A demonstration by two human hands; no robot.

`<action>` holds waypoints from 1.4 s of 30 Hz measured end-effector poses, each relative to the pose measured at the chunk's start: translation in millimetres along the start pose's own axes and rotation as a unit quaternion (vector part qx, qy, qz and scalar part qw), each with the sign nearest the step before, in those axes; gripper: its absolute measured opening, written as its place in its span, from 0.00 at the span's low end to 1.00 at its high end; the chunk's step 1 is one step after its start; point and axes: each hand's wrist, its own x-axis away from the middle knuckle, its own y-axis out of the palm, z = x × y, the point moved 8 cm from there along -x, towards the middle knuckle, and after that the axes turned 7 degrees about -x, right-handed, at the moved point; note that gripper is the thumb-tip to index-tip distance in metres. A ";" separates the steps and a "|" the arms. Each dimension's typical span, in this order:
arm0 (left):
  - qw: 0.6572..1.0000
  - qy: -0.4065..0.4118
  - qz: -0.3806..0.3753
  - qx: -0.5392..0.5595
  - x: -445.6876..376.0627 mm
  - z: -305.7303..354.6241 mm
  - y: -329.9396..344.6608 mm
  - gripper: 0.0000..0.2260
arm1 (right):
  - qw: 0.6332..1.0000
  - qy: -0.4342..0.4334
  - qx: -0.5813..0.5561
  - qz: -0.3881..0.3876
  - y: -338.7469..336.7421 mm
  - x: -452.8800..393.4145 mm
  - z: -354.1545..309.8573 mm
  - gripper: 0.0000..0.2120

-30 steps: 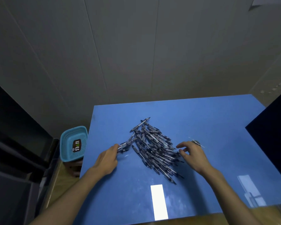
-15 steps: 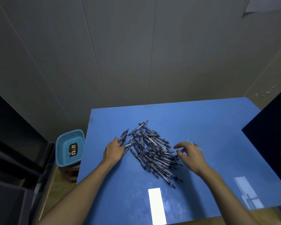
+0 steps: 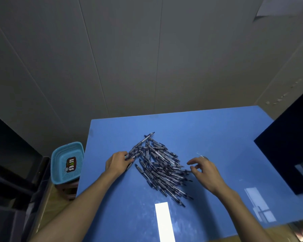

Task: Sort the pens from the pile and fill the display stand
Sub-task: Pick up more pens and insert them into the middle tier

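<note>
A loose pile of dark pens (image 3: 160, 165) lies near the middle of the blue table (image 3: 217, 133), the pens crossing one another at many angles, with one pen jutting out toward the far edge and a few trailing toward the near edge. The left hand (image 3: 117, 163) rests on the table at the left edge of the pile, its fingers curled round a few pens there, so it grips them at the pile's side. The right hand (image 3: 205, 172) hovers at the right edge of the pile, palm down, its fingers spread and only loosely bent, holding nothing; its fingertips (image 3: 191, 167) are close to the nearest pens, and whether they touch cannot be told. A thin pale sliver lies on the table just beyond that hand, too small to identify. A white rectangular reflection (image 3: 164, 222) shines on the near part of the table. A dark boxy object (image 3: 287, 145) stands at the right edge of the table. Off the left side, lower than the tabletop, a turquoise plastic basket (image 3: 59, 165) with a label inside sits on a stool
</note>
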 end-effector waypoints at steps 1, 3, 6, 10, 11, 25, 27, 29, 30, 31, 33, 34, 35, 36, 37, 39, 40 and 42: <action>1.000 0.002 -0.003 0.000 -0.3 0.4 0.3 0.14 | 1.000 0.001 0.001 0.001 -0.2 -0.3 0.4 0.09; 0.999 0.014 -0.028 -0.017 -1.7 3.8 1.2 0.13 | 1.000 0.001 0.001 0.003 -0.9 -0.5 -0.6 0.09; 0.994 0.042 -0.071 -0.075 -4.0 11.8 1.0 0.08 | 1.000 0.002 0.008 -0.001 -0.9 0.4 -4.7 0.09; 0.988 0.053 -0.108 -0.096 -2.3 16.4 5.8 0.09 | 1.000 0.001 0.003 0.004 -1.0 2.6 -7.5 0.09; 0.988 0.048 -0.113 -0.091 -2.1 16.1 7.3 0.10 | 1.000 0.001 0.004 0.003 -0.3 3.4 -7.3 0.10; 0.997 -0.027 -0.075 -0.022 10.8 6.9 11.2 0.19 | 1.000 0.016 -0.011 0.006 10.6 17.7 -1.4 0.08; 0.996 -0.034 -0.078 -0.027 13.4 7.0 8.4 0.15 | 1.000 0.019 -0.002 0.007 11.0 21.3 0.7 0.08; 0.995 -0.031 -0.084 -0.050 17.0 7.4 5.2 0.14 | 1.000 0.022 -0.001 0.010 11.0 23.3 2.3 0.08; 0.993 -0.023 -0.091 -0.074 19.9 8.7 3.8 0.14 | 1.000 0.024 -0.001 0.010 11.5 23.7 2.4 0.09; 0.990 -0.009 -0.098 -0.099 22.8 10.9 2.9 0.14 | 1.000 0.024 -0.002 0.008 12.6 23.4 2.1 0.09; 0.986 0.015 -0.104 -0.131 28.7 14.2 2.3 0.13 | 1.000 0.022 -0.004 0.006 15.9 21.6 0.4 0.10; 0.985 0.021 -0.103 -0.136 32.3 14.7 2.9 0.12 | 1.000 0.020 -0.004 0.004 17.7 20.7 -1.4 0.10; 0.986 0.024 -0.101 -0.134 36.1 14.0 3.4 0.12 | 1.000 0.019 -0.005 0.002 19.7 19.4 -3.2 0.09; 0.986 0.021 -0.099 -0.131 40.4 12.1 3.8 0.12 | 1.000 0.015 -0.006 0.002 21.4 17.8 -6.0 0.09; 0.987 0.019 -0.097 -0.130 45.2 10.2 4.1 0.13 | 1.000 0.009 -0.008 0.001 23.4 16.1 -9.2 0.08; 0.987 0.015 -0.096 -0.130 53.8 2.3 5.9 0.16 | 1.000 0.000 -0.011 -0.001 28.3 12.4 -14.9 0.08; 0.988 0.007 -0.093 -0.120 58.2 -3.9 6.8 0.17 | 1.000 -0.003 -0.012 -0.005 31.5 10.7 -17.4 0.08; 0.995 -0.018 -0.080 -0.056 65.7 -19.4 8.0 0.15 | 1.000 -0.009 -0.014 -0.010 38.4 7.4 -24.2 0.10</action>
